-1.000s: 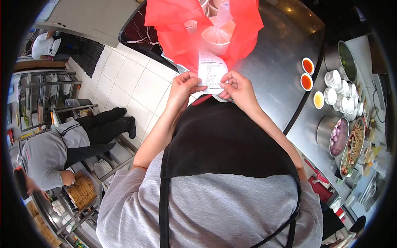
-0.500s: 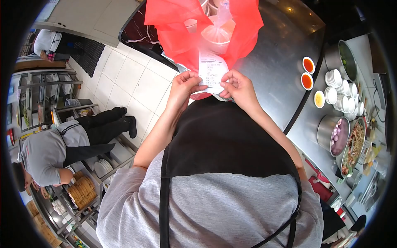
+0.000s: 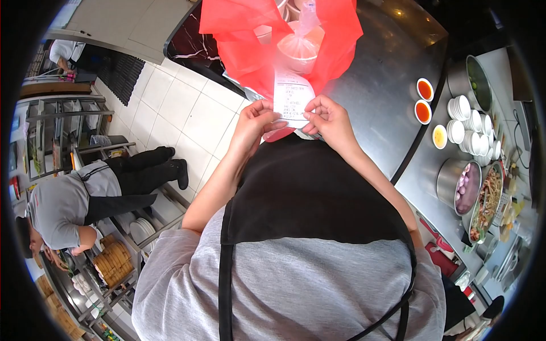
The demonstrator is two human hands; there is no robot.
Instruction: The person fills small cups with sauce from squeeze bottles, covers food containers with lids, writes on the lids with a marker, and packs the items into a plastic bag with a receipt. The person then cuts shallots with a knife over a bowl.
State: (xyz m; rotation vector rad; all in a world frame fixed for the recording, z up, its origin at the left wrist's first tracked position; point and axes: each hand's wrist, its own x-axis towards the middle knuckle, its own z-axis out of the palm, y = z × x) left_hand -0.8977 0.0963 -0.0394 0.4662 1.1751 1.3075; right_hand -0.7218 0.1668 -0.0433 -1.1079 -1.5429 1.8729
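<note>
A white printed receipt [image 3: 293, 99] lies flat against the near side of a red bag [image 3: 244, 57], its lower corners pinched between my two hands. My left hand [image 3: 257, 122] has thumb and fingers closed on the left edge. On the right edge, my right hand [image 3: 327, 118] grips the paper in the same way. The bag gapes open at the top. Inside it sits a tub wrapped in clear plastic [image 3: 300, 48], the plastic gathered upward, with more pale cups behind it.
A steel counter [image 3: 375, 85] extends to the right, with two bowls of red sauce [image 3: 424, 99], a bowl of yellow liquid [image 3: 439, 136], stacked white cups [image 3: 469, 128] and metal pots [image 3: 452, 184]. A co-worker [image 3: 68, 199] bends over racks at left; another person [image 3: 65, 54] stands farther back.
My left hand has shifted very slightly along the receipt's edge. At left, the nearer co-worker's arm has moved, and the farther person has leaned differently.
</note>
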